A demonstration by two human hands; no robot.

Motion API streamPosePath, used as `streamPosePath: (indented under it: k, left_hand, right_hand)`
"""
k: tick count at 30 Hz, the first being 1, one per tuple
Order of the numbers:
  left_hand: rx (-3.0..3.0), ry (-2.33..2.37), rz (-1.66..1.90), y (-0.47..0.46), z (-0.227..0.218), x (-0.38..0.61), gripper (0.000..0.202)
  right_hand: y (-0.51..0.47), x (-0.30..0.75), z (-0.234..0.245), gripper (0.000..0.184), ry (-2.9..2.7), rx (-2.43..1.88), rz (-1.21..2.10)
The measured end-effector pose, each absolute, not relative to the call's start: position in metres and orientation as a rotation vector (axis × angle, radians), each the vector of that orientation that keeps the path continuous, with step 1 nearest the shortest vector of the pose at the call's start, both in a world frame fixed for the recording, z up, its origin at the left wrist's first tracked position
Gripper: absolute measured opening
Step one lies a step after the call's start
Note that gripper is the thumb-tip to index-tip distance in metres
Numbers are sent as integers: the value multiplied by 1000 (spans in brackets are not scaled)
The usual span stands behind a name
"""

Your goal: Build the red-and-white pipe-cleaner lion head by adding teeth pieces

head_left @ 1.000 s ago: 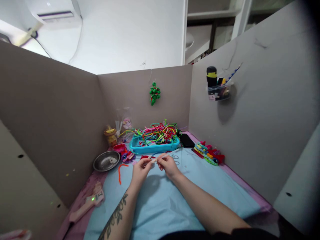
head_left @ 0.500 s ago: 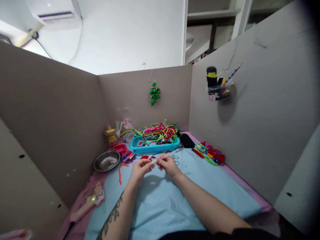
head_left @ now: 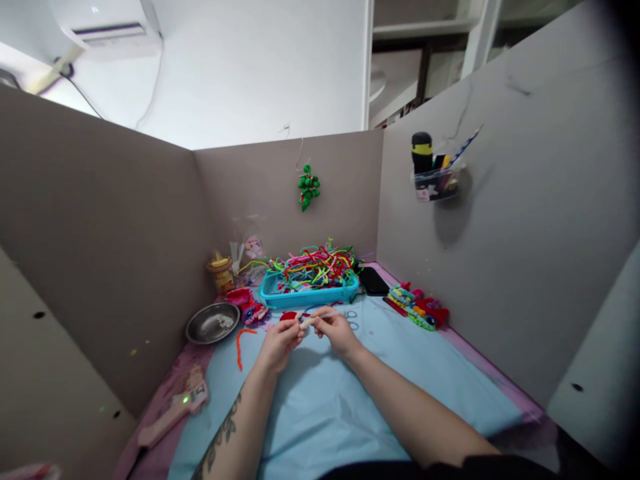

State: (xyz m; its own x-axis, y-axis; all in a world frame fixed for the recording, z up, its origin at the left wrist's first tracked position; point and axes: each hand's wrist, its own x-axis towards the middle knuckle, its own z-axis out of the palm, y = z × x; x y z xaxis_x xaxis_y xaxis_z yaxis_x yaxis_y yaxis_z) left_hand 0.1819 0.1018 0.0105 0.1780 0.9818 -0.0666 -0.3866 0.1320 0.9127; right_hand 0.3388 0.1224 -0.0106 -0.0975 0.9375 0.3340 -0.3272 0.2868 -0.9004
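Strip [head_left: 307,323], pale, slim and probably chenille, is spanning the small gap between the left hand [head_left: 276,347] and the right hand [head_left: 340,335], just above the blue sheet [head_left: 350,407] covering the desk [head_left: 175,377]. Both hands are pinching narrowly, thumb against finger, each gripping one part of it; how firmly, the view is not showing. Fingers are hiding most of its length.

Slippage is looking like the likeliest trouble: so little material is showing between the hands that a loose pinch or an uneven tug could free one end or undo a bend. Twisting too hard could kink whatever core it is hiding.

Beside the left forearm, a pink glue gun [head_left: 167,421] is lying with a green light glowing, so it is probably powered; an elbow drifting outward could brush a hot tip or drag the tool. An orange chenille stem [head_left: 239,352] is resting near the left wrist, where a careless sweep could push it towards the metal bowl [head_left: 199,327], whose small pale bits [head_left: 225,322] could be spilling if the rim is getting bumped.
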Motion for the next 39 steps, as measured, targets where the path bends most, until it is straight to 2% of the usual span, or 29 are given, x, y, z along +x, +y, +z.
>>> streamPosePath:
  k: [5, 11, 16, 24, 34, 39]
  left_hand:
    - [813, 817, 1167, 107, 6, 179, 29]
    - [1017, 957, 1394, 108, 1, 181, 40]
    - [1087, 966, 1328, 104, 7, 182, 47]
    - [1066, 906, 1266, 106, 6, 180, 38]
    - [1181, 1035, 1256, 104, 9, 181, 35]
    - [1572, 1192, 1453, 105, 6, 180, 28]
  right_hand:
    - [122, 339, -8, 23, -1245, -634, 1212]
    - [123, 337, -13, 31, -1157, -676, 1373]
    - [126, 339, -12, 29, -1101, -698, 1322]
    - [127, 340, -11, 26, -1098, -722, 1254]
    - [121, 340, -7, 27, -1163, -644, 1348]
    - [123, 340, -6, 29, -1033, -672, 1345]
